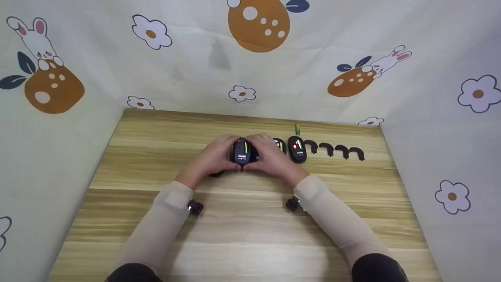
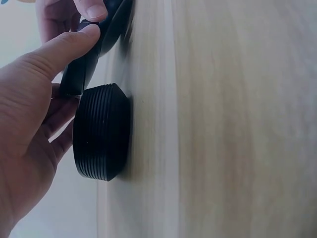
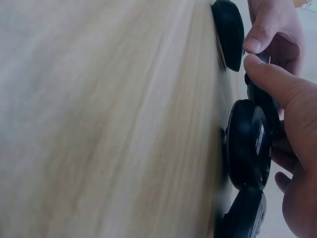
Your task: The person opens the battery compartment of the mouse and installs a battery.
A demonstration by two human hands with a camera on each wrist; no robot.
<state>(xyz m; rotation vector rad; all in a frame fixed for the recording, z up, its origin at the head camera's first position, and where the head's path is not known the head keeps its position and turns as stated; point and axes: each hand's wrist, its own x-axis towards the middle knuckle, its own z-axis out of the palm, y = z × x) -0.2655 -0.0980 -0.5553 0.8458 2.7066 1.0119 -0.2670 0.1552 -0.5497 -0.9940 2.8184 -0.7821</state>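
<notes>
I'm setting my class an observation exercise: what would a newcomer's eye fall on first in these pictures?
Probably the black mouse near the centre of the head view, underside showing, held between the left hand and right hand. Next, the red light on another upturned mouse to the right, with a small battery lying behind it. Above, cartoon rabbits and oranges decorate the pale backdrop.

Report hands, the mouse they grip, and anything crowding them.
Left hand, right hand: both gripping one computer mouse, underside up. Black ribbed object close by left hand. Other upturned mice by right hand.
</notes>
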